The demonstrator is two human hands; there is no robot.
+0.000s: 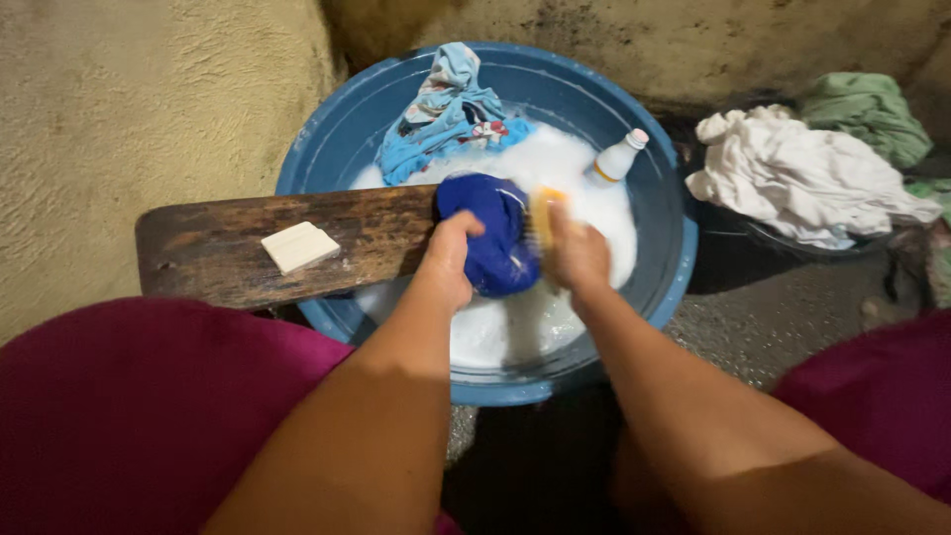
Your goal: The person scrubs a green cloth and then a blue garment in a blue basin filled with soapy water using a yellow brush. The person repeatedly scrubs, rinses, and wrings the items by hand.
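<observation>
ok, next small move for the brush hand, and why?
Probably draw the yellow brush in the right hand across the dark blue cloth: the left hand pins that cloth at the wooden board end, over the suds.

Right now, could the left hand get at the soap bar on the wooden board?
Probably yes: the soap bar lies bare on the board, nothing between, but the left hand is gripping the blue cloth.

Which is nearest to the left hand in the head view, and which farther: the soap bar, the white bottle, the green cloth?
From the left hand:
1. Soap bar, on the wooden board, to its left.
2. White bottle, in the basin, up right.
3. Green cloth, far right, outside the basin.
</observation>
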